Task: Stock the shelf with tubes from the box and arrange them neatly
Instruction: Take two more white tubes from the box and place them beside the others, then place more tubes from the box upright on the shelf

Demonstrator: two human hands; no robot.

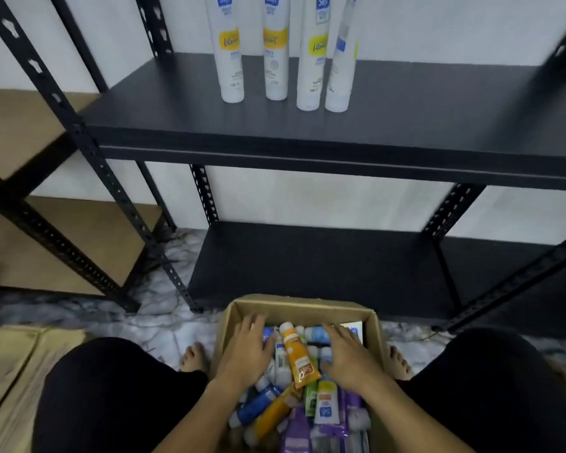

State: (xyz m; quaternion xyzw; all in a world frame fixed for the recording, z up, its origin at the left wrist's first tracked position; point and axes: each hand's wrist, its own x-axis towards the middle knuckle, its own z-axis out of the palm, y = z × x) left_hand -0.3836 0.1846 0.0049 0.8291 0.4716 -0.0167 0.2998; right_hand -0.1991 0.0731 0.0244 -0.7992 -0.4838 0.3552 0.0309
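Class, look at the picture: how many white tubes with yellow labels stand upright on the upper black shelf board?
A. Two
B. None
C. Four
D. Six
C: four white tubes stand cap-down in a loose row on the upper black shelf board, while both hands rest in the cardboard box below.
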